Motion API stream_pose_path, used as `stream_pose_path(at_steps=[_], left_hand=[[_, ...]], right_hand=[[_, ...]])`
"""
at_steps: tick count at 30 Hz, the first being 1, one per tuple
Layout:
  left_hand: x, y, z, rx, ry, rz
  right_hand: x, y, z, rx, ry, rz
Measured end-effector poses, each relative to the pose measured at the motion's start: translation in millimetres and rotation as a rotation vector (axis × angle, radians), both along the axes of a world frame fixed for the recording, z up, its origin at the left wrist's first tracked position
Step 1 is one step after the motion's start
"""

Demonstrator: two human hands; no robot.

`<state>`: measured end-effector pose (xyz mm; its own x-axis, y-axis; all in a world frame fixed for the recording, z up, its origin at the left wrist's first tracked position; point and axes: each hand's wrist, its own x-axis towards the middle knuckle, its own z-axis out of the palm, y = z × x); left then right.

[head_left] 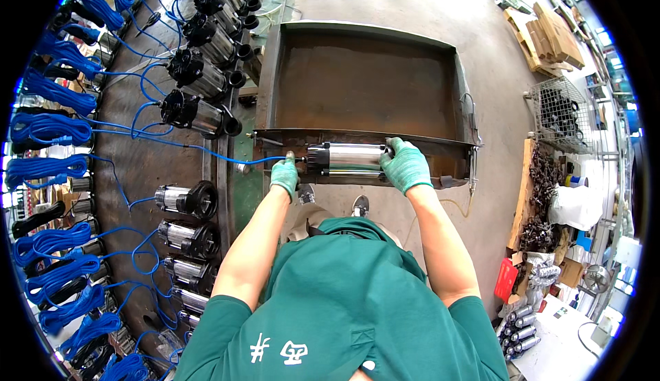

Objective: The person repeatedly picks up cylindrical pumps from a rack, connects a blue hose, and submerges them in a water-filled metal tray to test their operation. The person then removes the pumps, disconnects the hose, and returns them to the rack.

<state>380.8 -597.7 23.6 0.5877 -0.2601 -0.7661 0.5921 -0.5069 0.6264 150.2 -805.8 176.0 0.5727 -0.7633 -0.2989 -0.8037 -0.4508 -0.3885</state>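
A submersible pump (pixel 354 159) with a shiny steel body and black ends lies sideways across the front ledge of a brown metal tank (pixel 364 82). My right hand (pixel 407 166), in a green glove, is closed around its right end. At the other end, my left hand (pixel 284 173), also gloved, grips the blue cable (pixel 234 159) close to where it enters the pump. The thumb lies over the cable, and the palm side is hidden. From there the cable runs left to the bench.
On the left bench (pixel 130 168) stand several similar pumps (pixel 192 113) with coiled blue cables (pixel 51 128). To the right are a wire cage (pixel 560 109), cardboard (pixel 557 34) on a pallet, a red bin (pixel 506 279) and a white table (pixel 560 343). A thin hose (pixel 469 206) hangs by the tank's right corner.
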Motion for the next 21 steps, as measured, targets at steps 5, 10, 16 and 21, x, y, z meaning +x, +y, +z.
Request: stream_pose_path(at_steps=[5, 10, 16, 21], left_hand=[[7, 17, 35, 0.008, -0.348, -0.414], [-33, 5, 53, -0.082, -0.791, -0.547], [-59, -21, 74, -0.02, -0.728, -0.528], [-59, -20, 66, 0.048, -0.723, -0.448]], right_hand=[[-32, 2, -19, 0.13, -0.393, -0.081], [-138, -4, -83, 0.204, -0.506, -0.46], [-282, -42, -167, -0.121, -0.247, -0.922], [-259, -77, -151, 0.21, -0.747, -1.134]])
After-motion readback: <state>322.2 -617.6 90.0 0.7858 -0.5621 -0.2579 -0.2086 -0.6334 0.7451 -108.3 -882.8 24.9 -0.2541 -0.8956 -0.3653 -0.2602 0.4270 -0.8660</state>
